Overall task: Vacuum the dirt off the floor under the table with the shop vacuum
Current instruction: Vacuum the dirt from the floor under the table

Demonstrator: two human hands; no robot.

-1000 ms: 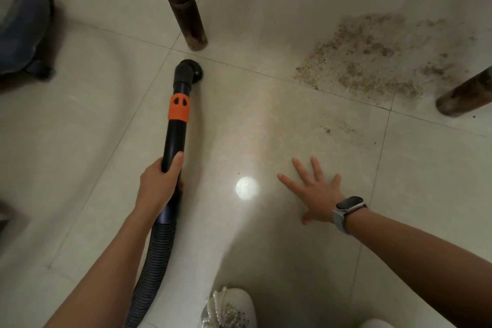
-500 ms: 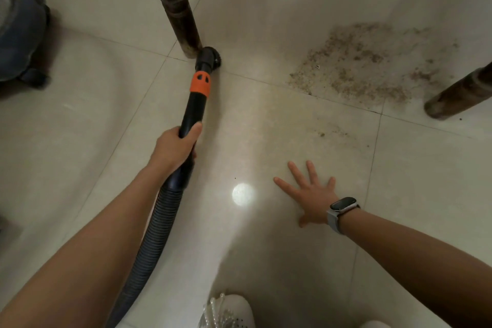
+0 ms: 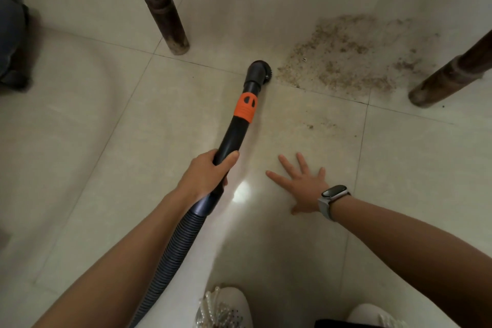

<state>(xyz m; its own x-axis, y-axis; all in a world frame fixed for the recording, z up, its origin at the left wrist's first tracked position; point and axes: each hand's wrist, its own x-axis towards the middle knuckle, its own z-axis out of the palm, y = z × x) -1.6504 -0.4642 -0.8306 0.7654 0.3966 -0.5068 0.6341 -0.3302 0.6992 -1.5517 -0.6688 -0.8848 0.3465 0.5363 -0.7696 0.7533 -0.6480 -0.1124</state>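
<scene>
**Now the brush head sits at the dirt's near edge**

Here the left hand (image 3: 206,174) grips the black plastic vacuum wand with its orange collar (image 3: 235,130), fingers wrapped round it, low enough to angle the round brush nozzle (image 3: 259,70) flat to the glossy cream floor tiles (image 3: 106,141). The right hand (image 3: 302,188) rests spread and flat on the tile, likely as a prop. The patch of brown gritty dirt (image 3: 343,53) lies just right of the nozzle, between two dark wooden table legs (image 3: 166,16) with open floor for sweeping.
</scene>
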